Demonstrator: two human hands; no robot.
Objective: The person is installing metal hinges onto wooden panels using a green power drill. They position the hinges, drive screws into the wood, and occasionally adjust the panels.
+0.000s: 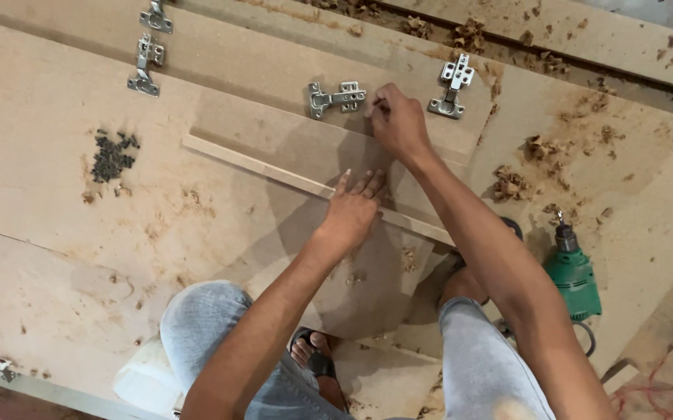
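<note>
From the head camera, the left hand [352,208] lies flat, fingers spread and together on nothing, pressing the near long edge of a fibreboard panel [290,144] that rests on larger boards [56,210] on the floor. The right hand [399,123] reaches further, arm nearly straight, fingers pinched at the panel's far edge beside a metal hinge [336,97]; whether it grips something small I cannot tell. A second hinge [452,85] sits just right of that hand. Two more hinges [148,62] lie toward the far left corner, a pile of dark screws [112,155] left of the panel. A green drill [574,272] lies by the right knee, wood shavings [511,185] scattered nearby.
</note>
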